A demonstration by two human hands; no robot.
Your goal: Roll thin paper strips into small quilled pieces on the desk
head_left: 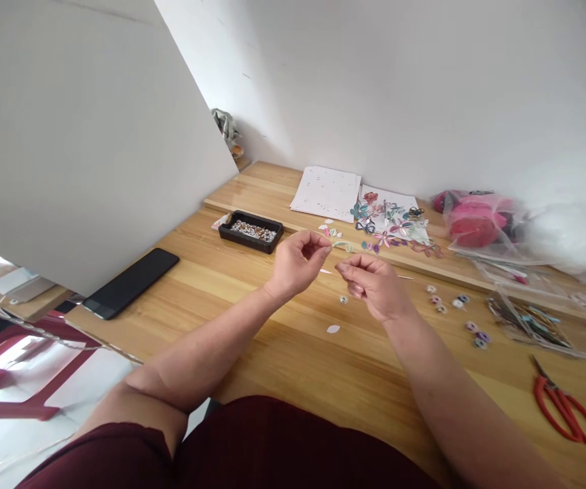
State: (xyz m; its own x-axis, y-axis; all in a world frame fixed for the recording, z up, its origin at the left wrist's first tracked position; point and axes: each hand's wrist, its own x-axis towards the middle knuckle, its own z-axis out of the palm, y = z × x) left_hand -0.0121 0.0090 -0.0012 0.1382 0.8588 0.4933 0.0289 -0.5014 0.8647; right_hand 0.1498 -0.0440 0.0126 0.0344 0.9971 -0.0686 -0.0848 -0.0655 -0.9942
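My left hand (300, 261) pinches one end of a small pale green petal-shaped piece (342, 244) between thumb and forefinger, above the middle of the table. Just to its right, my right hand (369, 278) is closed with thumb and fingertips pressed together; what it holds is too fine to make out. A thin pale needle-like stick (405, 277) shows beside the right hand's knuckles. Below the hands lie a small bobbin of thread (343, 299) and a white petal-shaped paper (333, 329). Colourful flower pieces (385, 238) lie behind, on the raised shelf.
A black tray of beads (250, 231) stands left of the hands, with a phone (132, 282) nearer the table's left edge. White sheets (326, 193) lie at the back. On the right are several bobbins (477, 334), plastic bags (486, 221) and red-handled scissors (568, 407).
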